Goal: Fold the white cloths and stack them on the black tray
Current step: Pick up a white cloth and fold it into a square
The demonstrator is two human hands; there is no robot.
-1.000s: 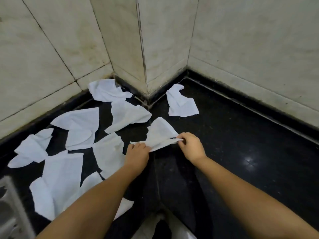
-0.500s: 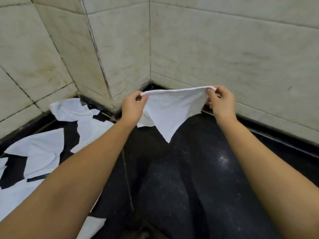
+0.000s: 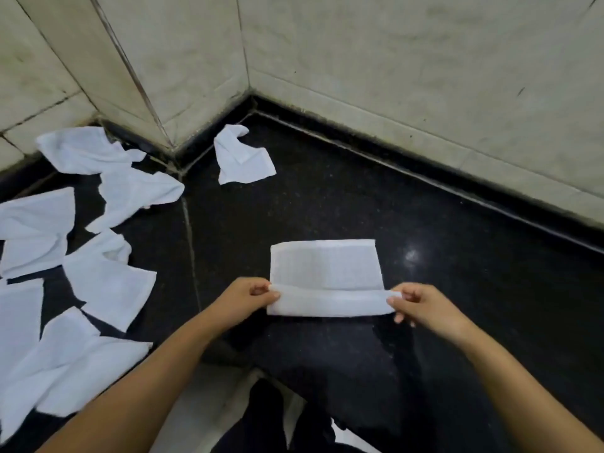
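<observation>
A white cloth [image 3: 325, 266] lies spread on the black floor in front of me, its near edge lifted and turned over toward the far side. My left hand [image 3: 242, 300] pinches the cloth's near left corner. My right hand [image 3: 421, 308] pinches the near right corner. Several other white cloths lie crumpled on the floor to the left [image 3: 108, 279], and one more [image 3: 242, 158] lies near the wall corner. No black tray is in view.
Pale marble walls [image 3: 392, 60] close in the floor at the back and right, with a jutting corner at the back left. A black floor [image 3: 441, 230] stretches to the right. My dark-clad legs [image 3: 327, 371] fill the lower middle.
The cloth, held up in the air by two corners half a second ago, now lies on the floor. Both hands have come down and toward me, still pinching its corners.
</observation>
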